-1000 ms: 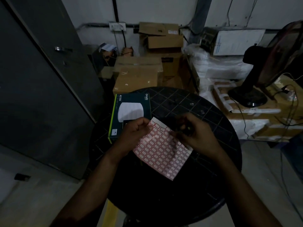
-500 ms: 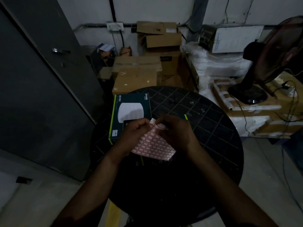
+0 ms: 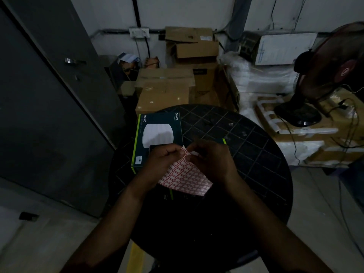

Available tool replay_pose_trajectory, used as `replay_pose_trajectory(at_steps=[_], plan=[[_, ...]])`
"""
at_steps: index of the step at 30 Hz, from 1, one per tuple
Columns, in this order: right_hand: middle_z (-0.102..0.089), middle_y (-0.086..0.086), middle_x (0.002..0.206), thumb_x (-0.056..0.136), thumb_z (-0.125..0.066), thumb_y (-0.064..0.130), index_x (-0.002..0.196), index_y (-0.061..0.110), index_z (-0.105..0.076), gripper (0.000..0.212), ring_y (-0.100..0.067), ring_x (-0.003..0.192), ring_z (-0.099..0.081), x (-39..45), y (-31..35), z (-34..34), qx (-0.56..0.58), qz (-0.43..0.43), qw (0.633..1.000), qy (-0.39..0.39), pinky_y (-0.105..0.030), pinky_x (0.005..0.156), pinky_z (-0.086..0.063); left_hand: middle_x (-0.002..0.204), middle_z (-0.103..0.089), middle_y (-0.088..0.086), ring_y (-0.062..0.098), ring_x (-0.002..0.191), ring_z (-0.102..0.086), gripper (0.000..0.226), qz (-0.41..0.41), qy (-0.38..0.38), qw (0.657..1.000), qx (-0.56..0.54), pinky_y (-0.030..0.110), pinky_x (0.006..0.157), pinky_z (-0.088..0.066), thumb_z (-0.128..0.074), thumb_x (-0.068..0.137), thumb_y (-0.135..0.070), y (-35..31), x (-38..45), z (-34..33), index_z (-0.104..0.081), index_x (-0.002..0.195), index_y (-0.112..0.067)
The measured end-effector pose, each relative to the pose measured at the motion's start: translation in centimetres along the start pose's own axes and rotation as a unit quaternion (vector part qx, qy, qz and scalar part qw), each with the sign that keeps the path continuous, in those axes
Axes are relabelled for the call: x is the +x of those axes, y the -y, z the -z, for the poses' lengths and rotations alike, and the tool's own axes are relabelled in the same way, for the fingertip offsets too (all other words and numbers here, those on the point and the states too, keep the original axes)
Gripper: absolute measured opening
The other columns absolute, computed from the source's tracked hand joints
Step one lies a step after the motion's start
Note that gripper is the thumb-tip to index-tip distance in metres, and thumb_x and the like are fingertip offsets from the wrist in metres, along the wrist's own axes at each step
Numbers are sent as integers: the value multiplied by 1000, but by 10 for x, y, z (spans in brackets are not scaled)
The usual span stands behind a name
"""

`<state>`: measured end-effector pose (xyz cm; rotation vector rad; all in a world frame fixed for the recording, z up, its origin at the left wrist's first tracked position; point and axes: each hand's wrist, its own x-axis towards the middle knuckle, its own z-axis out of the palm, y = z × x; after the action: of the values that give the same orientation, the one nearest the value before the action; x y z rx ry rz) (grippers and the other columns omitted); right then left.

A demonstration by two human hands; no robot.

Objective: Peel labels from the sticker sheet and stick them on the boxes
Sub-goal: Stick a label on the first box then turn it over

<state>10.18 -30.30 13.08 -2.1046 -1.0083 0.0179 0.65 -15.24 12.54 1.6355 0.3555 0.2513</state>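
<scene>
A sticker sheet (image 3: 186, 179) of red-framed white labels hangs over the round black table (image 3: 256, 154). My left hand (image 3: 161, 164) pinches its top corner. My right hand (image 3: 212, 162) pinches a small white label (image 3: 194, 153) at that same corner. Behind my left hand lies a dark green box (image 3: 157, 133) with a white device pictured on its lid and a small label (image 3: 139, 160) on its near left corner. A second dark box (image 3: 223, 141) is mostly hidden under my hands; only a green edge shows.
Brown cardboard boxes (image 3: 165, 91) are stacked behind the table. A pedestal fan (image 3: 319, 79) stands on wrapped packages at the right, with cables hanging there. A grey metal door (image 3: 49, 99) fills the left.
My right hand came from the sheet's right edge to its top corner and now pinches a label there. The sheet has tilted flatter under my hands.
</scene>
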Motion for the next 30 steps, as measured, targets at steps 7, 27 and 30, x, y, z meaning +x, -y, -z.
replay_pose_trajectory(at_steps=[7, 27, 30], plan=[[-75, 6, 97, 91, -70, 15, 96, 23, -72, 10, -7, 91, -70, -3, -5, 3, 31, 17, 999, -19, -28, 81, -59, 97, -75, 9, 27, 96, -70, 18, 22, -14, 1000, 2, 47, 89, -55, -57, 97, -16, 3, 0, 2, -74, 98, -10], [-70, 11, 101, 95, -61, 14, 90, 26, -60, 13, -1, 93, -65, 0, -10, -4, 63, 37, 997, 2, -18, 77, -53, 91, -75, 10, 26, 87, -71, 20, 27, -29, 999, 9, 47, 84, -55, -56, 97, -18, 1, 2, 1, -75, 90, -16], [-61, 10, 80, 99, -55, 7, 94, 16, -58, 11, -5, 69, -59, -2, -15, 6, 170, 16, 984, 43, -22, 62, -49, 96, -74, 12, 29, 93, -70, 20, 37, -25, 999, 11, 48, 87, -55, -56, 98, -19, 1, 3, 2, -74, 98, -9]])
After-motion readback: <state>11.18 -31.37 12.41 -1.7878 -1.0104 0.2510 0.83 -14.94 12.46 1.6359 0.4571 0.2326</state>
